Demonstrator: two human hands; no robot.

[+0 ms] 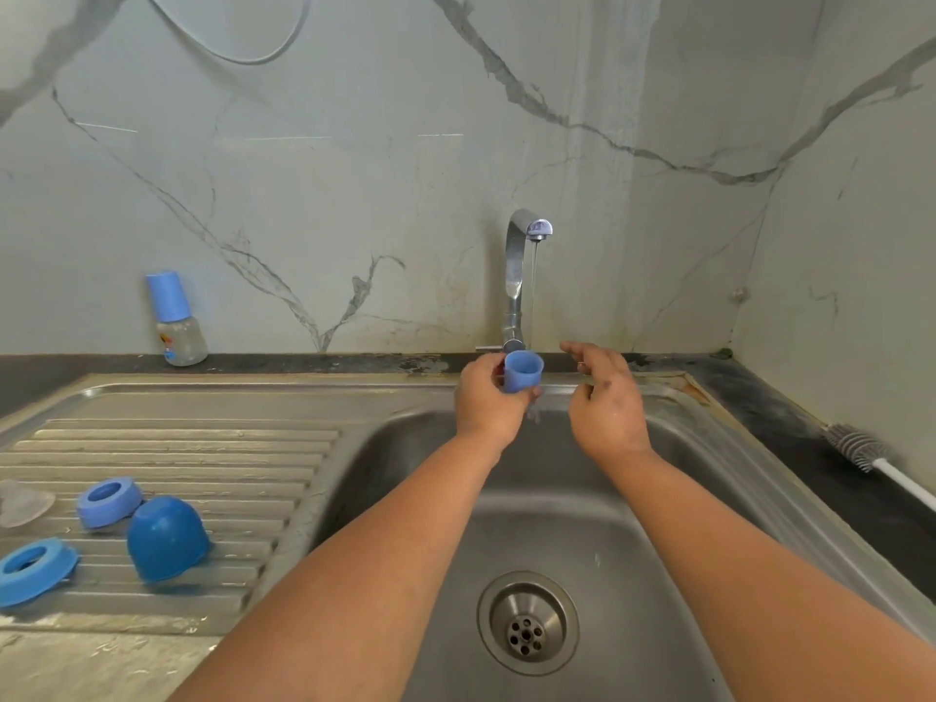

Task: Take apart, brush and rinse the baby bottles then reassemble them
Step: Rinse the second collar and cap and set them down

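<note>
on the ribbed draining board [212,450] at the left lie a clear teat [23,501], two blue collar rings [35,567] and a dark blue cap [164,537] mouth down. an assembled baby bottle [177,321] stands upright by the wall. over the sink [633,575], the left hand [486,397] grips a small blue cap [522,371], mouth up under the tap [519,276] and its thin stream. the right hand [605,397] hovers just beside it, fingers loosely spread, holding nothing. a bottle brush [861,445] lies on the counter at the far right.
</note>
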